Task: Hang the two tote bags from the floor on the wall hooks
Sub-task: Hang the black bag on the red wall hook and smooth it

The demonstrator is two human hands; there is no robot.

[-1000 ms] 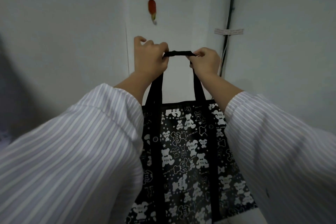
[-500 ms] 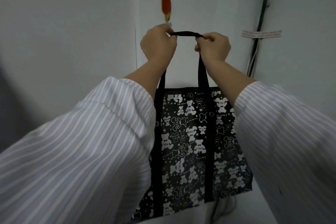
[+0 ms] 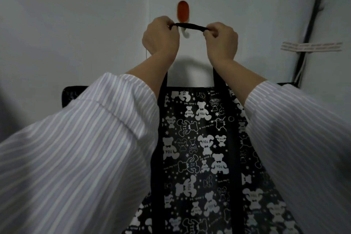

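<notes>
A black tote bag printed with white bears hangs from its black strap, which is stretched flat between my two hands. My left hand pinches the strap's left end and my right hand pinches its right end. The strap crosses in front of an orange wall hook, over its lower white prong. I cannot tell whether the strap rests on the prong. Only one tote bag is in view.
The hook is fixed to a white wall panel beside a vertical seam. A black cable runs down the wall at the right, crossed by a strip of tape. My striped sleeves cover the lower view.
Both hands have raised the strap from well below the hook up to the level of its prong, and the bag has risen with them.
</notes>
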